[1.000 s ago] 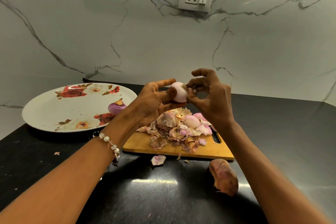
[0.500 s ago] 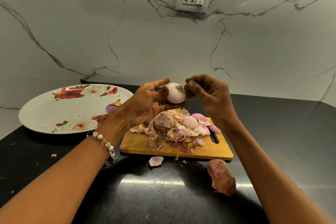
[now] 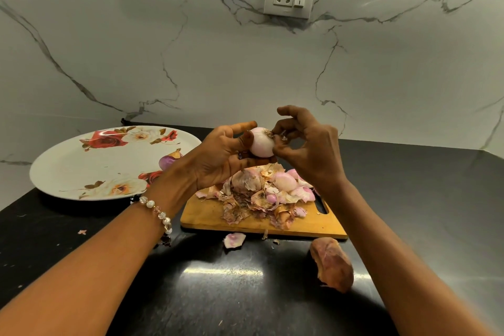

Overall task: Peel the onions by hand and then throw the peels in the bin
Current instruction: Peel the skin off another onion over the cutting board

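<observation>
Onion (image 3: 261, 144) sits raised above the cutting board (image 3: 245, 219), where your left hand (image 3: 218, 158) cups it with thumb and fingers curled round it, while your right hand (image 3: 308, 150) pinches the dry tuft at its end between fingertips. Below, the board carries a heap of peels (image 3: 261, 196), and the flowered plate (image 3: 90, 166) to your left holds one purple onion (image 3: 170, 159), partly hidden behind your left wrist. On the black counter (image 3: 218, 294), one loose peel (image 3: 234, 239) and a brown skin (image 3: 331, 263) lie near the board's front edge; whether whole onions lie in the heap is hard to tell.
</observation>
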